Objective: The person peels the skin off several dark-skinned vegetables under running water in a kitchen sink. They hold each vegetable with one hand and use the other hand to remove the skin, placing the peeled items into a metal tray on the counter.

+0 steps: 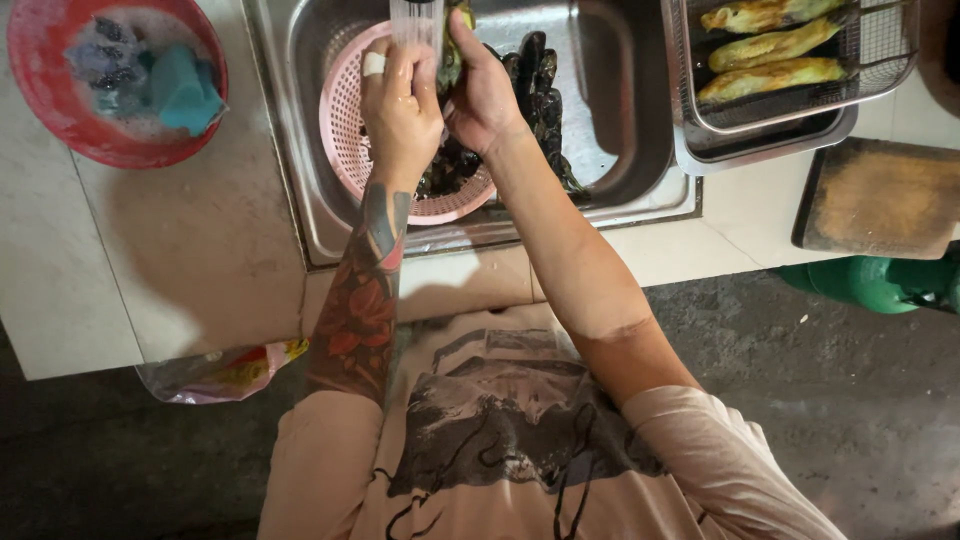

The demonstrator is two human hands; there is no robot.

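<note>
Head view looks straight down on 2 bare hands raised together over a steel sink [620,150], under a stream of tap water [413,22]. Left hand [400,105], on a tattooed forearm and with a white bandage around 1 finger, has its fingers curled and pressed together beneath the water; whether they grip anything cannot be told. Right hand [485,95] is closed around a dark greenish mussel [453,50], held just beside the stream and touching the left hand. Below both hands sits a pink plastic colander [345,140] inside the sink, heaped with dark mussels [535,80] that spill toward its right edge. At the upper right, a wire basket [880,60] resting on a metal tray holds 3 yellowish fish [770,45]. A red basin [40,110] with a teal sponge [185,90] stands on the counter at the left, well apart from the sink. A wooden cutting board [885,200] lies at the right.
</note>
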